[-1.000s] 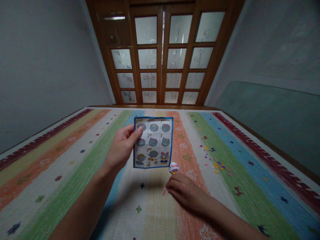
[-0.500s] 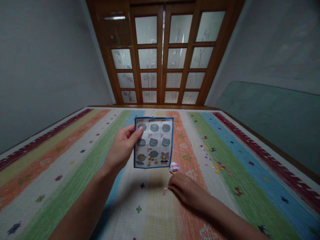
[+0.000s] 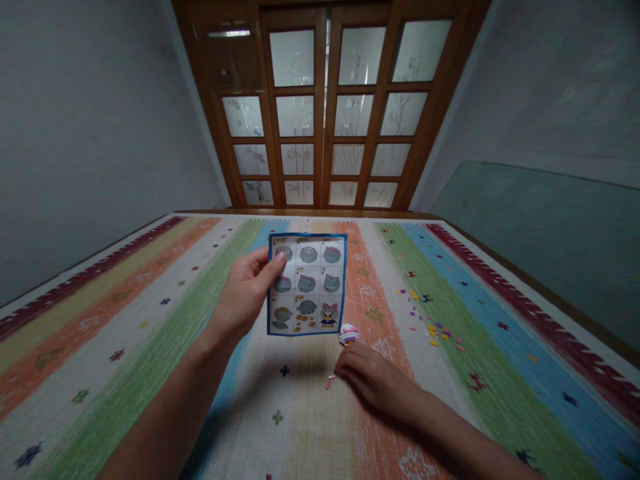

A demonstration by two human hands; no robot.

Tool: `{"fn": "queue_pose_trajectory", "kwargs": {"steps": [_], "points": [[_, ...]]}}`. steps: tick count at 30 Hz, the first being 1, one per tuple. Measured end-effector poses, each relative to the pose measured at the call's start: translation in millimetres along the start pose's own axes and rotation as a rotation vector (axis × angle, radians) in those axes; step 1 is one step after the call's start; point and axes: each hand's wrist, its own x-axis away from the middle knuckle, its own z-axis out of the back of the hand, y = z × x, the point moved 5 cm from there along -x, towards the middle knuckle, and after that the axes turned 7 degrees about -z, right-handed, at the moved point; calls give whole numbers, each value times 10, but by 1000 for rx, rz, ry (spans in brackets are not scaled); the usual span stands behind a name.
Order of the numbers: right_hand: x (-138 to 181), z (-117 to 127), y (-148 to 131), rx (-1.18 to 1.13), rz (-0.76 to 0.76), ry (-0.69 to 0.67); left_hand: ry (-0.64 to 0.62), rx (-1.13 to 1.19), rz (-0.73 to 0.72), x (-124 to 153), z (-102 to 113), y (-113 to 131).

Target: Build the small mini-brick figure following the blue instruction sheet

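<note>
My left hand [image 3: 249,288] pinches the left edge of an instruction sheet [image 3: 307,285], thumb in front, and holds it upright above the table. The sheet has a blue border and a grid of grey brick-model pictures, with a coloured figure at its lower right. My right hand [image 3: 373,375] rests low over the cloth with its fingers curled together; what its fingertips hold is hidden or too small to name. Just left of those fingertips lie small pink pieces [image 3: 329,381]. A small white, pink and purple brick build [image 3: 349,334] sits behind the right hand, partly covered by it.
Loose yellow, purple and pink bricks [image 3: 436,330] are scattered on the right side of the striped tablecloth [image 3: 320,427]. Beyond the table's far edge stand wooden doors [image 3: 325,113] with glass panes. A pale glass-like panel [image 3: 545,227] leans at the right wall.
My right hand has shifted very slightly up and left, its fingertips staying beside the pink pieces. The sheet and my left hand are almost still.
</note>
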Motion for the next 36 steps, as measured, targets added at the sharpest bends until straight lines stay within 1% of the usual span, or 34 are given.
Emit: {"fn": "queue_pose_trajectory", "kwargs": {"steps": [3,5,7,9,11,18,28,36], "points": [[-30,125,31,-37,-7,73,0,-9,-5,0,8,1],[-75,259,75,-50,-46,146,-5,-11,-15,-2,6,6],[-133,407,139,-52,-137,227,-9,-9,-25,-6,-1,12],[-198,512,197,-34,-235,261,-7,-11,-30,-11,-6,17],[-267,550,239,-37,-291,244,-5,-18,-30,-15,-8,21],[-418,466,367,-69,-330,179,5,-46,-56,-10,20,36],[-489,419,400,51,-372,70,-12,-44,-75,-17,27,34],[-512,390,470,-39,-433,34,-1,-42,-74,-10,21,70]]}}
